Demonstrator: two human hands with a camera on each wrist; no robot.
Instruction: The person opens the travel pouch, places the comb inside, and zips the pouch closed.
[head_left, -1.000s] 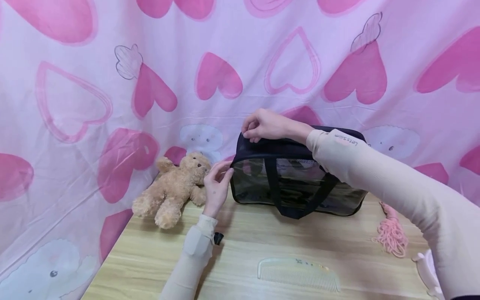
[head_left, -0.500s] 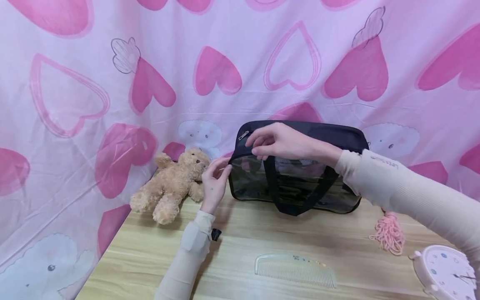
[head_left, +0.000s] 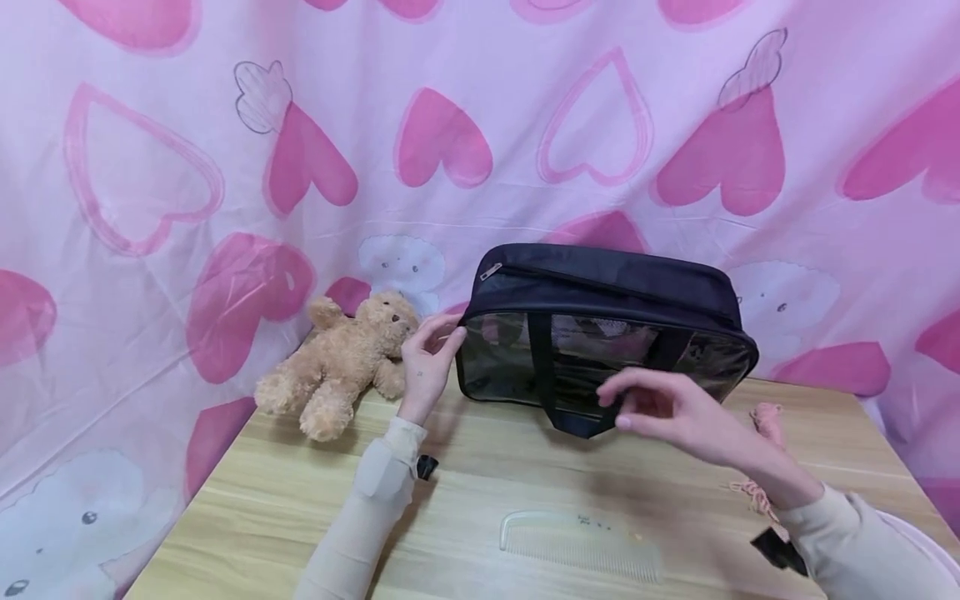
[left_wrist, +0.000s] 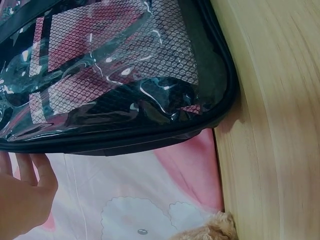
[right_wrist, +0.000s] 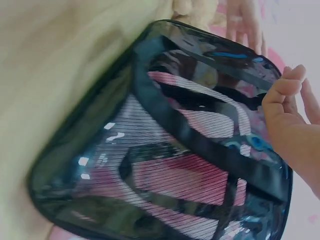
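Note:
A black bag (head_left: pixel 585 287) with see-through sides and a zip top stands at the back of the table. Its zipper pull (head_left: pixel 491 271) is at the left end, and its strap handle (head_left: pixel 542 367) hangs down the front. My left hand (head_left: pixel 427 367) pinches the bag's upper left corner between thumb and fingers; in the left wrist view, fingertips (left_wrist: pixel 40 167) sit at its edge. My right hand (head_left: pixel 678 412) is in front of the bag, fingers loosely bent and holding nothing. Dark items show blurrily through the clear side in the right wrist view.
A tan teddy bear (head_left: pixel 333 362) lies left of the bag. A pale comb (head_left: pixel 577 546) lies at the front of the wooden table (head_left: pixel 262 508). Pink cord (head_left: pixel 767 423) and part of a pale round clock rim (head_left: pixel 926 546) are by my right arm. A heart-print curtain (head_left: pixel 442 137) hangs behind.
My right hand has left the zipper end at the bag's top left and moved right and down, toward the front of the bag. The left hand keeps its place at the corner.

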